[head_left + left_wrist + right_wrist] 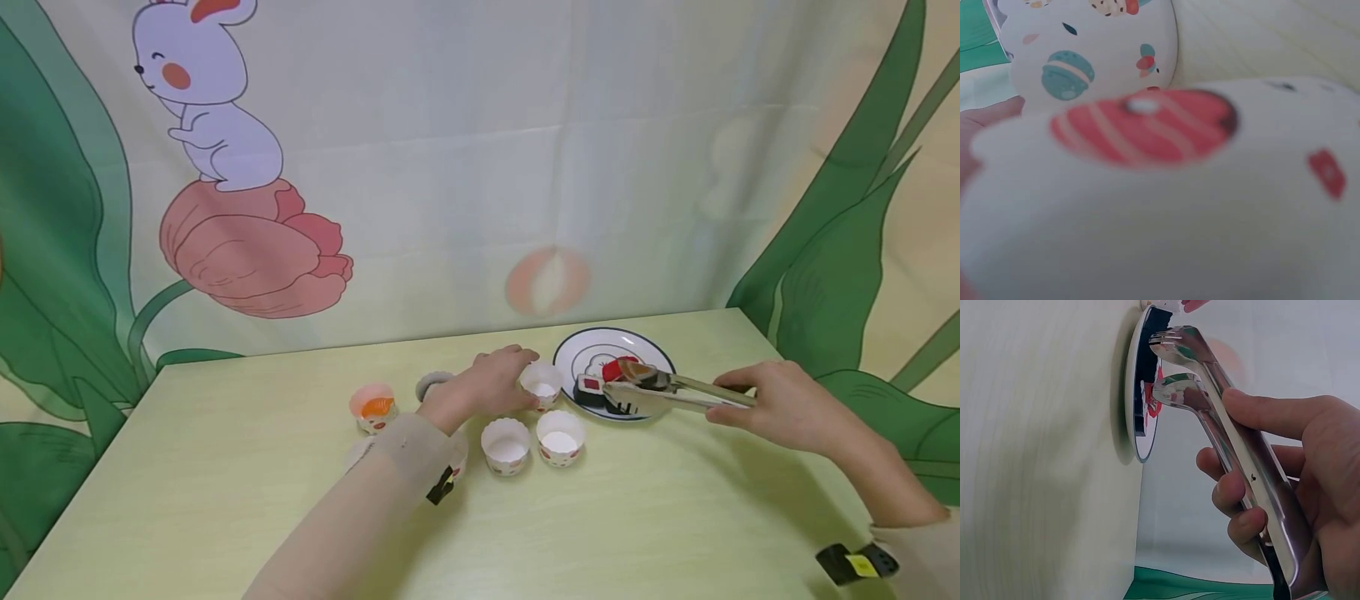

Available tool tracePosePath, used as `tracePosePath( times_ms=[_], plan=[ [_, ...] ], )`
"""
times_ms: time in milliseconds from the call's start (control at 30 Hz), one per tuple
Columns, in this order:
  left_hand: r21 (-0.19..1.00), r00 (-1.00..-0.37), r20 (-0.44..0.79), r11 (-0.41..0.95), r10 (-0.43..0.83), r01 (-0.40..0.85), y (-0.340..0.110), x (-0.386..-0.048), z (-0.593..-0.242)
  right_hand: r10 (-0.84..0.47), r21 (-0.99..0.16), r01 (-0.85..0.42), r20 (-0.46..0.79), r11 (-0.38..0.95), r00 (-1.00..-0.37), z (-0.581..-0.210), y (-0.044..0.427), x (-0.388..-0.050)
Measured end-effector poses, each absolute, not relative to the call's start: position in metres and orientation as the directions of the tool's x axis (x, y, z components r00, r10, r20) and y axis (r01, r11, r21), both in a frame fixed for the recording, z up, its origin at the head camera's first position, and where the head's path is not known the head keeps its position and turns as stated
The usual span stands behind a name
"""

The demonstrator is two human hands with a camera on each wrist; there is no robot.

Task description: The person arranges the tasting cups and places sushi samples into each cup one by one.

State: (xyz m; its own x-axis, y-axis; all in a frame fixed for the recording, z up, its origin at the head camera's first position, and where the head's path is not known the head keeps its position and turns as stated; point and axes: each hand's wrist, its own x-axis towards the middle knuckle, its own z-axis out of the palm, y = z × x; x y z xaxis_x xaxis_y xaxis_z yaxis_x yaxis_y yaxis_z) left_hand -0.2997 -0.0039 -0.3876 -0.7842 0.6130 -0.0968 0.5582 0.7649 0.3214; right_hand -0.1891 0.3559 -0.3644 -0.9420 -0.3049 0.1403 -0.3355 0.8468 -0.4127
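My left hand (487, 383) holds a white paper baking cup (542, 379) by its left side, next to the plate. My right hand (783, 408) grips metal serving tongs (693, 390), one tip forked and the other spoon-shaped. In the right wrist view the tongs' tips (1175, 390) stand slightly apart at toy-like sushi pieces. A dark sushi roll (589, 392) and a red-topped piece (617, 368) lie on the blue-rimmed white plate (573, 350). Whether the tips grasp a piece cannot be made out.
Two paper cups (506, 447) (561, 438) stand in front of my left hand. Farther left are a cup with an orange piece (378, 407) and a grey-looking cup (433, 382); my left sleeve partly covers others. A printed curtain (450, 167) hangs behind the table (225, 475).
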Motion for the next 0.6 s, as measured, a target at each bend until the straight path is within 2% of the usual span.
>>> tracePosePath(
  times_ms=[600],
  plan=[
    [0.309,-0.796,-0.133,0.788,0.591,0.533,-0.0020,-0.3029,-0.3883,-0.331,-0.391,-0.356,0.133,0.849,-0.934,-0.3620,0.3577,-0.1920]
  ],
)
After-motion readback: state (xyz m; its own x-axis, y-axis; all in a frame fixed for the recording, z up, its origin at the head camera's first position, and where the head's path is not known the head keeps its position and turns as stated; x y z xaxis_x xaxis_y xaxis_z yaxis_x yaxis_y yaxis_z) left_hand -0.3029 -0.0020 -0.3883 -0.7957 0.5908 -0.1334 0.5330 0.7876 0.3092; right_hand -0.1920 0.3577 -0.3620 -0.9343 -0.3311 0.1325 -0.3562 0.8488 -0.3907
